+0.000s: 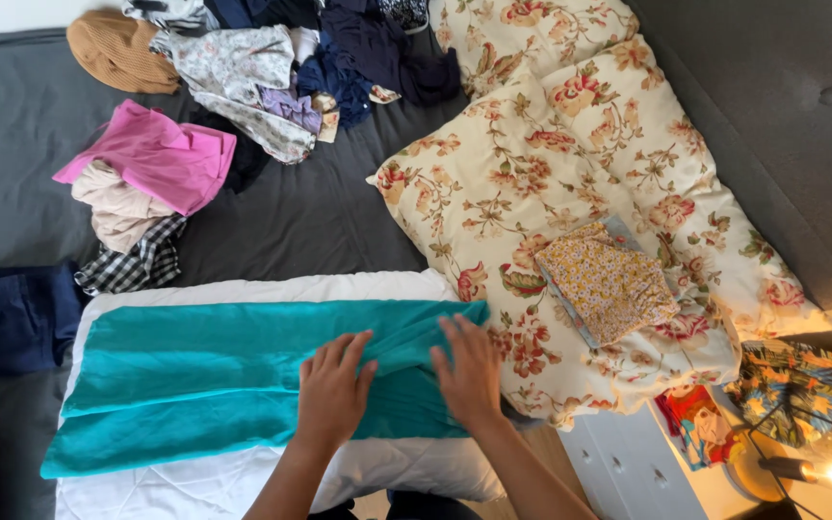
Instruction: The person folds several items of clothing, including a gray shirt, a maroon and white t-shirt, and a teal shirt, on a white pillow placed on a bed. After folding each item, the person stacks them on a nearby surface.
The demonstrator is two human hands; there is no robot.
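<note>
A teal garment [195, 376] lies stretched out flat on a white quilted pad [223, 486] on the bed. My left hand [334, 390] rests palm down on the garment's right part, fingers spread. Just to its right, my right hand [471, 371] presses flat on the teal cloth at its right end, where the fabric bunches into folds. Neither hand holds anything; both lie on the cloth.
A floral pillow [551, 164] lies to the right with a small folded yellow flowered garment [607, 281] on it. A pile of clothes [272, 67], a pink garment [156, 154] and a tan knit hat [113, 48] sit on the grey bed. A lit lamp [820, 472] stands at lower right.
</note>
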